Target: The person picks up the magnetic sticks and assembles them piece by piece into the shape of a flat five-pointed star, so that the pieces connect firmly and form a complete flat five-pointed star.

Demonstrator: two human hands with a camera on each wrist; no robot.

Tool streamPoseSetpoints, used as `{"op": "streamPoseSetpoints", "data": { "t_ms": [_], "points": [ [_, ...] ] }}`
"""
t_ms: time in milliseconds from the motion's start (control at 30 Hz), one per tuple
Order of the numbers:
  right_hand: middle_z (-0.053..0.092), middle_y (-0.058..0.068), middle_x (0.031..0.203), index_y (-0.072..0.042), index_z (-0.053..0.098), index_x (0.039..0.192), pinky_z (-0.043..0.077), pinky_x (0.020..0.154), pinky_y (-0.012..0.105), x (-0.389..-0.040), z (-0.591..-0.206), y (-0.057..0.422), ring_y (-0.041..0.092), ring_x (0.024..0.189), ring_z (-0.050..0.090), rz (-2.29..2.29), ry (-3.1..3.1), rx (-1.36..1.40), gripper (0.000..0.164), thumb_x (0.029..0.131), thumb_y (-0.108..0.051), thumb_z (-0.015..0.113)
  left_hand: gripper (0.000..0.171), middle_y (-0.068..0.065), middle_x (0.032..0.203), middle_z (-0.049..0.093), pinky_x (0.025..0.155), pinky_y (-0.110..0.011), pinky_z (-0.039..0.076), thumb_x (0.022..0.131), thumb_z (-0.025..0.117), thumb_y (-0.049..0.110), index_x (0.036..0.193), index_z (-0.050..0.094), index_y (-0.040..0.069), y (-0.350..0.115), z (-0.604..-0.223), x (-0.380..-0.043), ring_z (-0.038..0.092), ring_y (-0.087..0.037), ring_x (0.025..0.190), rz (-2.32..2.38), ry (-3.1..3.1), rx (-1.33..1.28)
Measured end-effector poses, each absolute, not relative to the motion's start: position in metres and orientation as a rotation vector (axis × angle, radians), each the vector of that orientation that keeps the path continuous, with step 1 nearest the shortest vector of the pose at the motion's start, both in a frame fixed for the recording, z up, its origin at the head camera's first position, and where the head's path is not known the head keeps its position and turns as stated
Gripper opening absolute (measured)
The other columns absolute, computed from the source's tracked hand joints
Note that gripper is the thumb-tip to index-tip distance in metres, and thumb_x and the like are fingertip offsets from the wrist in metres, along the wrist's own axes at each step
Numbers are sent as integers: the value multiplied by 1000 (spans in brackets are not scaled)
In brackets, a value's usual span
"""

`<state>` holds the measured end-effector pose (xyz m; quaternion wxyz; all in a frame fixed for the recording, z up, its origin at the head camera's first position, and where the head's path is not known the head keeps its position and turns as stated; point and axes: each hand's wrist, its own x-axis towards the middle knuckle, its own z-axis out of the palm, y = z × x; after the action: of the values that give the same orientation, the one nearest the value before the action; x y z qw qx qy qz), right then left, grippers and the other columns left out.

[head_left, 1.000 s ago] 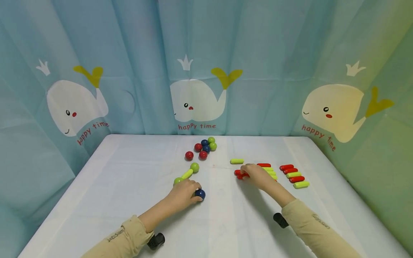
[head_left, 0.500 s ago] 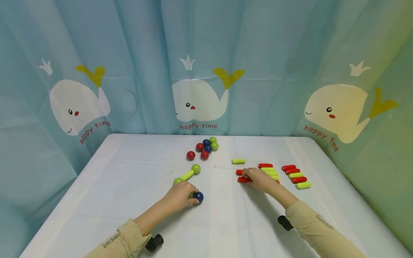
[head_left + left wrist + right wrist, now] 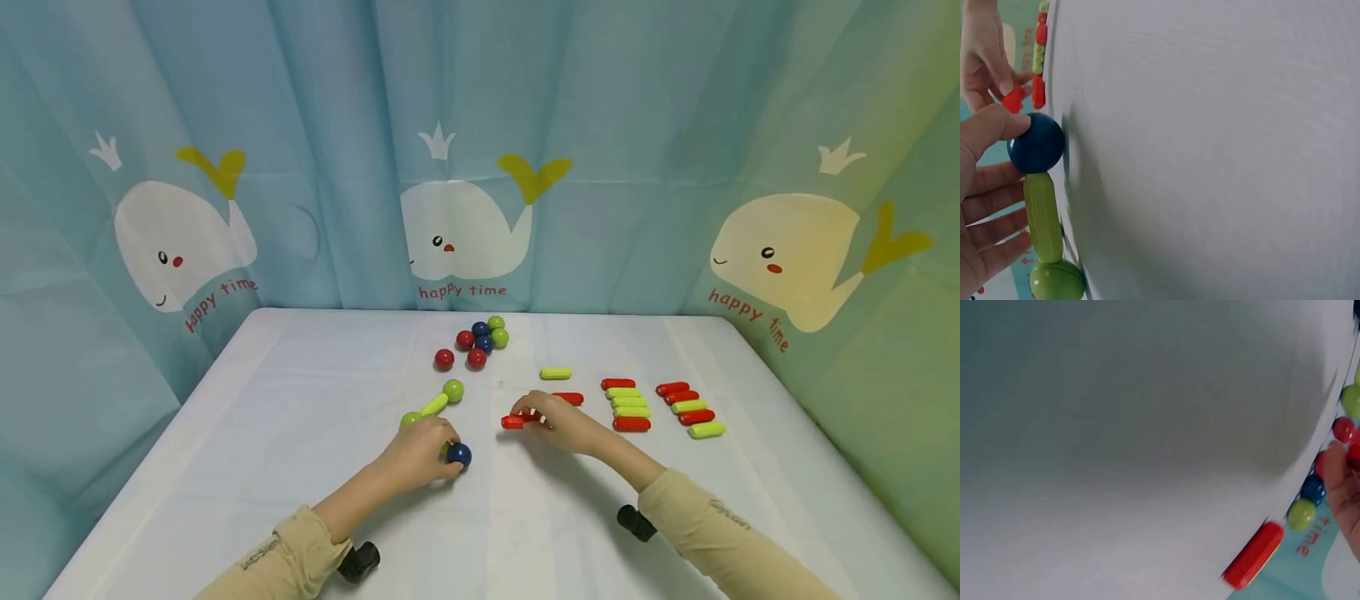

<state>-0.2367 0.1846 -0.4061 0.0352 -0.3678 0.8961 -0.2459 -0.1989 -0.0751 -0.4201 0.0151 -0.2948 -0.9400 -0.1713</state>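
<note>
A blue curtain (image 3: 337, 125) stands behind a white-covered table (image 3: 322, 375), where a person works with both hands. Two columns of red and green sticks, a nearer one (image 3: 631, 402) and a farther one (image 3: 689, 407), lie on the right, probably sorted there for the right hand (image 3: 566, 423) to reach. Seven balls cluster at the far middle, among them a red ball (image 3: 444, 359) set slightly apart.

The left hand (image 3: 422, 452) pinches a blue ball (image 3: 1041, 144) with its thumb against its fingers; the other fingers spread behind a green stick (image 3: 1043, 215) that joins it to a green ball (image 3: 1057, 281). That grip likely steadies the joined piece and leaves the ball's near side exposed.

The right hand's fingertips are clamped on a red stick (image 3: 513, 422), its end pointing towards the blue ball but well apart from it, perhaps to line the two up. Another red stick (image 3: 572, 399) and a loose green stick (image 3: 556, 373) lie just beyond that hand.
</note>
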Motion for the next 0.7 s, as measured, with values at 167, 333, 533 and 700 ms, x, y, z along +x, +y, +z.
{"op": "streamPoseSetpoints", "data": {
  "t_ms": [167,333,533,700],
  "points": [
    [64,11,101,-1,62,107,53,77,27,-237,-407,168,22,91,59,-887,2647,-1164,21,87,5,59,30,-2,91,72,71,-23,49,74,79,26,94,73,5,-81,-419,-202,59,-9,79,-629,-2963,-920],
    [66,9,102,-3,64,105,52,79,23,-236,-405,150,20,93,60,-860,2543,-1200,17,88,0,61,25,-1,88,73,67,-20,46,74,80,24,89,74,5,-85,-414,-204,59,-8,74,-635,-2944,-987],
    [66,8,99,-3,67,102,50,78,21,-240,-406,134,17,89,58,-769,2513,-1214,16,87,0,62,26,-2,88,73,69,-21,49,76,78,24,91,74,5,-85,-417,-205,63,-10,79,-599,-2951,-1008],
    [66,8,98,-3,67,101,50,77,19,-247,-407,133,15,87,58,-778,2500,-1193,16,87,1,61,25,-2,86,73,65,-19,46,76,78,24,91,74,4,-83,-418,-206,58,-7,74,-603,-2964,-1001]
  ]
}}
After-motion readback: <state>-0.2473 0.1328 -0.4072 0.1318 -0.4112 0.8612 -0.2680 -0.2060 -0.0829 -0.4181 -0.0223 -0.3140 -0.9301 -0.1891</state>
